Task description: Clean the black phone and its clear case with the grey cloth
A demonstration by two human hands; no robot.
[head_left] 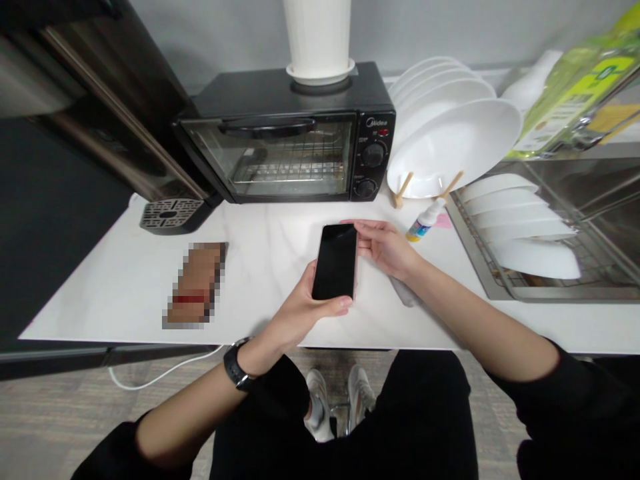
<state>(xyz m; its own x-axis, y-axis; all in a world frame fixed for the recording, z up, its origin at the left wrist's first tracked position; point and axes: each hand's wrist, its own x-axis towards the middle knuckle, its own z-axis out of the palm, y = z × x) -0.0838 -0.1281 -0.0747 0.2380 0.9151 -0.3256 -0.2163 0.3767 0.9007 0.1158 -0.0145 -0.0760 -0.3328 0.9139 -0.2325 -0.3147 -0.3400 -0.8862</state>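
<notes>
A smartphone with a dark screen is held just over the white counter, screen up. My left hand is closed around its lower end, thumb along the bottom edge and fingers partly hidden underneath. At the upper right edge, my right hand grips the phone with thumb and fingers. A grey flat item lies partly hidden beneath my right forearm; its kind is unclear. Beyond the right hand stands a small white spray bottle with a blue and yellow label.
A black toaster oven carries a white pot. White plates stand in a wooden rack, near a sink holding bowls. A pixelated brown item lies left, before a drip tray. The counter ends near my lap.
</notes>
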